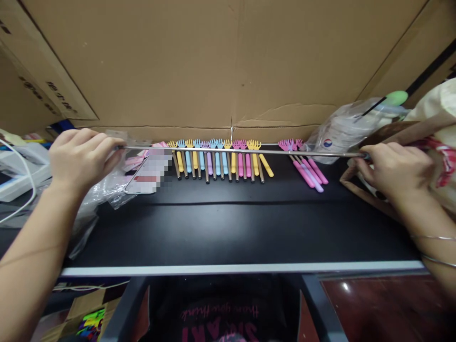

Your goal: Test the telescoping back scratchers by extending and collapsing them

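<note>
A long thin telescopic metal rod (pixel 270 152) stretches across the view above the desk. My left hand (pixel 80 156) is closed around its left end, and my right hand (pixel 397 173) grips the right end; both tips are mostly hidden by fingers. Behind and below the rod lies a row of small back scratchers with yellow, blue, purple and pink claws, several metal tubes and coloured handles (pixel 218 164). Further right, a few pink and purple back scratchers (pixel 302 173) rest fanned out.
A phone (pixel 147 175) lies on the black desk (pixel 228 232), near clear plastic bags (pixel 107 190). Cardboard (pixel 228 66) walls the back. At right stand a bagged cup (pixel 344 133) and a pale fabric item (pixel 436 104). A box (pixel 83 308) of colourful pieces sits below.
</note>
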Demonstrator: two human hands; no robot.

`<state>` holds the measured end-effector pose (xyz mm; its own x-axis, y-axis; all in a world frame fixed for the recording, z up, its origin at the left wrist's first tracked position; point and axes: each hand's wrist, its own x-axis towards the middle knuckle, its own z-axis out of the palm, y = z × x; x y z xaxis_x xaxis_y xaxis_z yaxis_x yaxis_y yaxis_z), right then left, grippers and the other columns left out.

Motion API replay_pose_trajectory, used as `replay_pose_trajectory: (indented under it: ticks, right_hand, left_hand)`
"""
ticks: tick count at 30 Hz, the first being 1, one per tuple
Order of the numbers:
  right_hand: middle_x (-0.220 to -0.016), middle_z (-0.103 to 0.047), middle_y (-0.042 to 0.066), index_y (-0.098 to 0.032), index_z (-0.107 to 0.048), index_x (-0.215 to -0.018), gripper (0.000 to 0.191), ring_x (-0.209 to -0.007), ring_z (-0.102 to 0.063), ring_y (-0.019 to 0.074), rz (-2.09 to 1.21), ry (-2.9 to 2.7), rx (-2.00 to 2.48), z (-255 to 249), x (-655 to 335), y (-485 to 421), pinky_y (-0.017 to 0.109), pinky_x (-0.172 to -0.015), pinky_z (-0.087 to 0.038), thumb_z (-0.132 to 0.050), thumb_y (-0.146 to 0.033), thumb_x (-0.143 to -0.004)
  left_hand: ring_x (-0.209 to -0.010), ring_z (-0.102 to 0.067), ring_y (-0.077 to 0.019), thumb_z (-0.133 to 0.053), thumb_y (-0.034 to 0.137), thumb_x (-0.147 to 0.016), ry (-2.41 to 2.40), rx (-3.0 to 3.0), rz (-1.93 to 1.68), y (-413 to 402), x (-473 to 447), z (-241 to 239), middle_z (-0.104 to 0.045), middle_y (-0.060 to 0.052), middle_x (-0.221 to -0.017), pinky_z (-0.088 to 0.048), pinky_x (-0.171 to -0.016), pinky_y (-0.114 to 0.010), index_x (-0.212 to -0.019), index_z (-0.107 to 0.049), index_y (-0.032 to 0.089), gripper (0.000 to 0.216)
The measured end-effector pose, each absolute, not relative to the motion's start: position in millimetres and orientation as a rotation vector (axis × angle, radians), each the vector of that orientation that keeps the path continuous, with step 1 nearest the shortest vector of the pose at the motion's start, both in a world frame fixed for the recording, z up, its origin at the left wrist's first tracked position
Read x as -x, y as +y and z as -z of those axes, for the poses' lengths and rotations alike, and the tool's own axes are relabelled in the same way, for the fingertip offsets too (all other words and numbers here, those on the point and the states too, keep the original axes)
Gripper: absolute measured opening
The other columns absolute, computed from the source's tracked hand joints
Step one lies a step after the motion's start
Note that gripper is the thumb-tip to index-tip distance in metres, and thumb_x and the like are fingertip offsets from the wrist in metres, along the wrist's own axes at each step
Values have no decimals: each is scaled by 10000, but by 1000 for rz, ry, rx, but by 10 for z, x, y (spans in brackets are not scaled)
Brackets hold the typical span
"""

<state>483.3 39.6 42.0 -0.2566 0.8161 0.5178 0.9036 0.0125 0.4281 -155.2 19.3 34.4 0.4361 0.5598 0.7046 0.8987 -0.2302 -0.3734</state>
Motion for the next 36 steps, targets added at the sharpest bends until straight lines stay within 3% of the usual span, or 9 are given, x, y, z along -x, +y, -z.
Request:
replay_pose_trajectory:
  ticks: [4, 9, 14, 21, 26, 36]
  right_hand:
    - [-854, -672, 198, -138, -663, -958, 327, -751, -555, 232, 1060, -2126, 1903, -438, -4807, 387, 323, -621, -294, -441, -366, -884]
    - [-773, -642, 161, -168, -606, -839, 287, -630, -494, 195, 945, -2035, 2059, -460, -4744, 349, 312, -573, -274, -455, -412, -856]
    - [-730, -623, 126, -180, -570, -862, 278, -627, -507, 183, 885, -2002, 1984, -409, -4803, 346, 287, -584, -313, -436, -423, -864]
    - [-636, -596, 107, -169, -606, -830, 364, -543, -458, 175, 976, -1677, 2069, -267, -4796, 504, 291, -523, -243, -405, -472, -819]
    - [-656, -616, 105, -158, -644, -884, 388, -555, -457, 172, 973, -1670, 2103, -235, -4815, 527, 279, -528, -244, -425, -473, -832]
    - [-700, -651, 128, -161, -675, -1009, 340, -515, -350, 168, 989, -1648, 2419, -304, -4541, 496, 295, -511, -198, -534, -440, -875]
  left_hand:
    - [-772, -437, -218, -372, 353, -940, -1301, 1899, 550, 210, 1594, -329, -613, -15, -691, -343, -758, -429, -865, -616, 326, 256]
    - [-790, -434, -223, -409, 334, -900, -1311, 1847, 572, 203, 1648, -309, -598, -34, -746, -312, -649, -365, -863, -591, 291, 192]
    - [-785, -443, -200, -483, 325, -845, -1264, 1786, 630, 190, 1656, -289, -598, -32, -767, -260, -562, -297, -865, -590, 269, 122]
    - [-690, -506, -165, -493, 441, -841, -1536, 1684, 493, 172, 1676, -386, -575, -32, -688, -240, -506, -231, -913, -678, 182, 326]
    - [-655, -489, -155, -471, 459, -852, -1556, 1653, 468, 164, 1597, -412, -518, -25, -643, -211, -482, -228, -913, -713, 185, 370]
    - [-656, -543, -124, -471, 394, -932, -1424, 1807, 376, 218, 1384, -339, -641, 13, -662, -209, -485, -193, -860, -672, 230, 269]
